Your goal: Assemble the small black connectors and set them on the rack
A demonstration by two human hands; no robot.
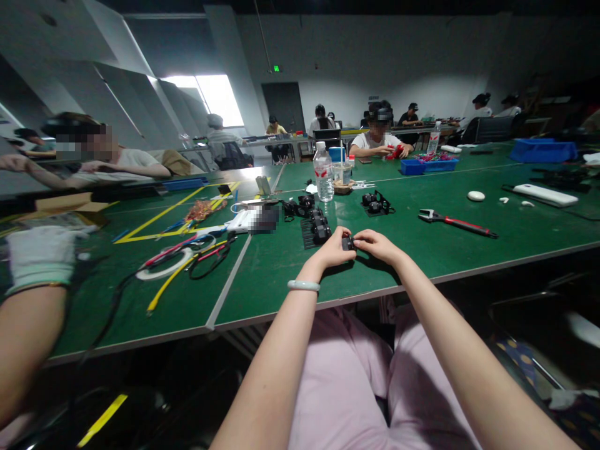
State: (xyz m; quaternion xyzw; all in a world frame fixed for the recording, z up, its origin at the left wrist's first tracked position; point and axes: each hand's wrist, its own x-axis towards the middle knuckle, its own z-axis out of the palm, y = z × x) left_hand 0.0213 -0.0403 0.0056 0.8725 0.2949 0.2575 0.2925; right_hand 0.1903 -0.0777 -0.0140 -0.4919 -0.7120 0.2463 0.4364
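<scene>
Above the green table near its front edge, a small black part [347, 242] sits between my two hands. My left hand [332, 251], with a pale bangle at its wrist, grips the part between thumb and fingers. From the other side, the closed fingertips of my right hand [379, 245] pinch its right edge. Just beyond my left hand lies a black assembly [319, 225] with a comb-like row of teeth. Farther off rests another black assembly [375, 203]. The exact kind of these black pieces is too small to tell.
An adjustable wrench [457, 223] with red grips lies to the right. A water bottle [323, 172] stands ahead. Cables [166, 284] and white tape rolls lie left, near a co-worker's gloved hand [41, 256]. A blue tray [429, 164] stands before a person opposite.
</scene>
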